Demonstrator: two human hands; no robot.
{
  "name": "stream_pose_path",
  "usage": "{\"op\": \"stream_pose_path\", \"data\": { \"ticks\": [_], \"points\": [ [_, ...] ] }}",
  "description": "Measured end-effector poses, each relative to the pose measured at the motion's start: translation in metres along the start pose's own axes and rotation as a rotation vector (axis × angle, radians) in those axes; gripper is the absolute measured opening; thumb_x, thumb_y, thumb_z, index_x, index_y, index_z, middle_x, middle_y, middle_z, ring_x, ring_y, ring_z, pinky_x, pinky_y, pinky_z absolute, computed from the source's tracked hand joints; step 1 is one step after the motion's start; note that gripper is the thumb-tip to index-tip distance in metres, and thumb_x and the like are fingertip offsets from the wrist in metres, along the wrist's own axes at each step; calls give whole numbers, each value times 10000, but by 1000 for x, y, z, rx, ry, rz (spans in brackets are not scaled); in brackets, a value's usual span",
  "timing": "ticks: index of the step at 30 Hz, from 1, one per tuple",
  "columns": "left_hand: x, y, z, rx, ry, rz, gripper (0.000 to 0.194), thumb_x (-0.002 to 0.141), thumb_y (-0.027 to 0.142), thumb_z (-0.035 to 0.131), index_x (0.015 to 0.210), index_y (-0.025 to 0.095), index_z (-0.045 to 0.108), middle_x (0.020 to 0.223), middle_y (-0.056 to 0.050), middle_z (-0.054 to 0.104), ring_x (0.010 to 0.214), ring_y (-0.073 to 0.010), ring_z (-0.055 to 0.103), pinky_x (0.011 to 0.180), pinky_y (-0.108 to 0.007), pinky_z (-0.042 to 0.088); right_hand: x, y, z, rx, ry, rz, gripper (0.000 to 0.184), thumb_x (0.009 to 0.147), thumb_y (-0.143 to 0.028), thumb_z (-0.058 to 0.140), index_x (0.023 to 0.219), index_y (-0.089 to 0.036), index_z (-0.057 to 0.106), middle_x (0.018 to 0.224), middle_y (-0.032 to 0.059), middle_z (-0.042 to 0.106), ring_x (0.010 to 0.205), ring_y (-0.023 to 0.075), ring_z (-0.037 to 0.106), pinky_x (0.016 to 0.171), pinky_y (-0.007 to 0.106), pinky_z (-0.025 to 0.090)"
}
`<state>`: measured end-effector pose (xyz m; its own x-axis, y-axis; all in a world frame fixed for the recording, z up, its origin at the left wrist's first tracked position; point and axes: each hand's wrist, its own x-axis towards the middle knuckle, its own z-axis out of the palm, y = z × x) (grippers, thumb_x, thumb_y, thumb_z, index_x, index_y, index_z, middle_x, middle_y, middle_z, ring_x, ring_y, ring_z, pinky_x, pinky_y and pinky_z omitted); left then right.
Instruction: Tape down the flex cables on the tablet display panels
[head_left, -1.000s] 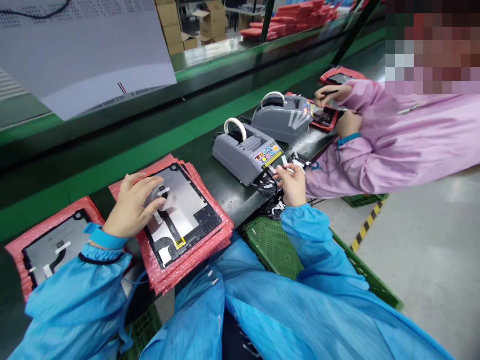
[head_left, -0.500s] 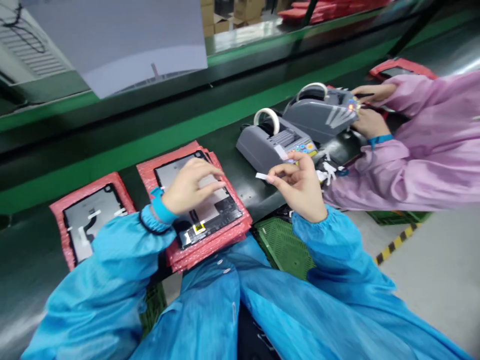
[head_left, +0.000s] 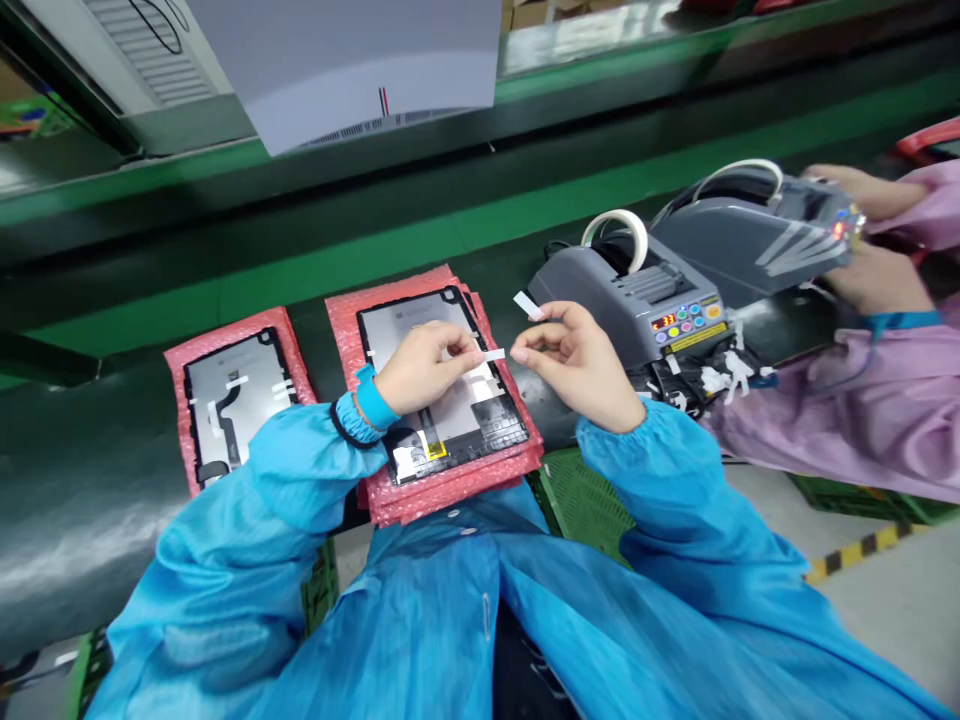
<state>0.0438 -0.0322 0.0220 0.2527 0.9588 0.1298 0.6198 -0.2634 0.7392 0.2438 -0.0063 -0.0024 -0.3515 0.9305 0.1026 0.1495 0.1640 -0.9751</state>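
Note:
My left hand (head_left: 429, 368) pinches a short strip of white tape (head_left: 493, 355) above a tablet screen panel (head_left: 397, 322). The panel lies back side up on a stack of red bubble-wrap sleeves (head_left: 450, 497) and carries a yellow-edged label (head_left: 436, 450). My right hand (head_left: 576, 362) is just to the right, a small gap from that strip. Another white tape piece (head_left: 526, 304) sticks to its raised index finger, while its thumb and fingers are apart. Behind it stands a grey tape dispenser (head_left: 637, 300) with a white tape roll (head_left: 622, 232) and a lit display.
A second panel (head_left: 259, 365) on red bubble wrap (head_left: 174, 385) lies to the left. At right a co-worker's hands (head_left: 885, 275) are at another dispenser (head_left: 757, 235). Tape scraps (head_left: 731, 375) lie near the dispensers. A green crate (head_left: 585, 500) sits below the table edge.
My left hand has taken one white tape strip from my right thumb and fingers. The other piece stays on my right index finger. The camera view has shifted, moving the scene rightward.

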Motion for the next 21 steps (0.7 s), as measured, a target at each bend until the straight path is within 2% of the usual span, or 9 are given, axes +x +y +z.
{"op": "stream_pose_path", "data": {
  "ticks": [8,11,15,21],
  "points": [
    [4,-3,4,-10,-37,-96,221,831,290,630,655,160,596,630,22,597,636,-107,528,648,-236,416,12,5,9,45,-52,66,522,670,-410,752,969,-243,358,760,-30,591,674,138,608,604,283,460],
    [8,-3,7,122,-67,-173,210,840,275,613,663,162,610,666,1,614,683,-135,539,704,-277,430,19,12,8,54,-65,93,532,649,-385,753,966,-243,351,708,-54,592,641,131,604,629,292,466],
    [15,-3,11,340,-123,-235,186,854,273,587,715,164,645,793,-47,651,862,-207,563,856,-375,429,28,21,8,30,-83,156,531,615,-322,752,946,-239,346,654,-65,607,612,131,600,642,299,462],
    [16,-4,15,453,-188,-258,220,883,302,531,778,169,671,906,-81,658,991,-260,548,907,-430,413,36,27,9,3,-137,224,506,603,-229,717,939,-240,339,617,-70,610,575,136,590,599,285,432]
  ]
}}
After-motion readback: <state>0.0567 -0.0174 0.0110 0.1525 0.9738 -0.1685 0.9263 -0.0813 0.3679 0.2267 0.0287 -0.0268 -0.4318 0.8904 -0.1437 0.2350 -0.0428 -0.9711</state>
